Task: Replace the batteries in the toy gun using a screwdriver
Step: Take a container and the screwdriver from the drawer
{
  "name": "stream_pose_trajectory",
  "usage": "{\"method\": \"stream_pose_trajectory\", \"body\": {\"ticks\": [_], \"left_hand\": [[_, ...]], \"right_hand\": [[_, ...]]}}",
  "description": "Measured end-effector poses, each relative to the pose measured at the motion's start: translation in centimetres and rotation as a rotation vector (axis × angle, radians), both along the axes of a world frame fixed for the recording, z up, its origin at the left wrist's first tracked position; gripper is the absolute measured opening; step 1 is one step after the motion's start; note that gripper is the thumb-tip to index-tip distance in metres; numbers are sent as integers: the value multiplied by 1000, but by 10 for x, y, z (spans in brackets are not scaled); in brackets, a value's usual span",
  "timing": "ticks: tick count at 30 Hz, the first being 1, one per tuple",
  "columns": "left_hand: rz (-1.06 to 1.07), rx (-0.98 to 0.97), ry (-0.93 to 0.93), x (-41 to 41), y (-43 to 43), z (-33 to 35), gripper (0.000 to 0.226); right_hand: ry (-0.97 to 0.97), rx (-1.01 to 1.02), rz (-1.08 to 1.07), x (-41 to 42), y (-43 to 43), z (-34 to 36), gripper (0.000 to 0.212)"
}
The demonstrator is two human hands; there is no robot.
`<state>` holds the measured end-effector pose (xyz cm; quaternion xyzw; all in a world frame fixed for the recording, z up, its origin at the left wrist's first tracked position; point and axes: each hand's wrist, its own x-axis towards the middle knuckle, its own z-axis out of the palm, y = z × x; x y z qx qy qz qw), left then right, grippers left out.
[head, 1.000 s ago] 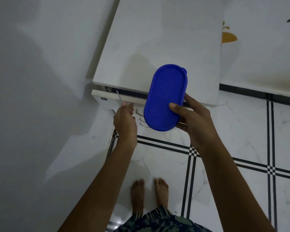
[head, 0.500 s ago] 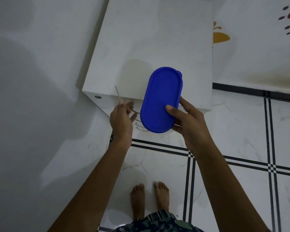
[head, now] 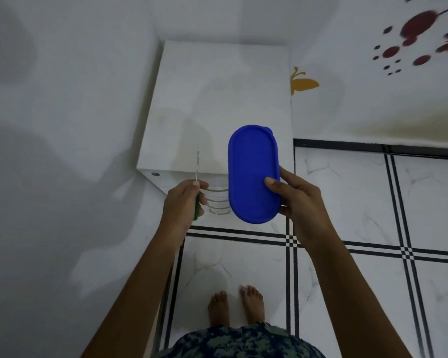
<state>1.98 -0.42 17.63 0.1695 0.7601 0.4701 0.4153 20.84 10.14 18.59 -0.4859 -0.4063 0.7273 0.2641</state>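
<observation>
Left hand (head: 183, 202): curled round a green-handled screwdriver (head: 196, 169), thin shaft pointing up and away from the body. Risk: the bare tip is free near the white cabinet (head: 217, 86), so a careless swing could scratch it or jab the other arm.

Centre: blue oval box (head: 251, 171) held in the air over the cabinet's front edge. Only the lid face shows; contents hidden.

Right hand (head: 295, 200): grips the box's lower right edge, thumb on the lid. A one-sided hold, so the box could tip and drop onto the tiled floor (head: 347, 202), close to the bare feet (head: 219, 306).

Toy gun not in view; batteries unseen, possibly boxed.
</observation>
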Motion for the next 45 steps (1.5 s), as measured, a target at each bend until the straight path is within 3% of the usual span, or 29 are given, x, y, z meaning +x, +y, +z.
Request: {"method": "stream_pose_trajectory", "body": {"ticks": [4,10,16,22,24,27,45], "left_hand": [[-52,47,-6,15,-16,56,15],[-10,93,-96,52,-17,132,19],[-239,78,-116,109,10,187,17],[-463,62,-138,192,38,216,34],[-546,62,-134,221,48,221,27],[-691,49,-119,283,66,225,14],[-1368,10,-76,760,148,216,8]], "right_hand": [[-2,23,-47,27,-16,47,51],[-19,55,-145,79,-46,117,47],[-51,80,-294,151,-74,170,45],[-67,76,-523,235,-97,203,44],[-66,75,-599,263,-102,206,41],[-74,86,-722,320,-110,209,35],[-109,60,-1281,702,-144,197,33]]}}
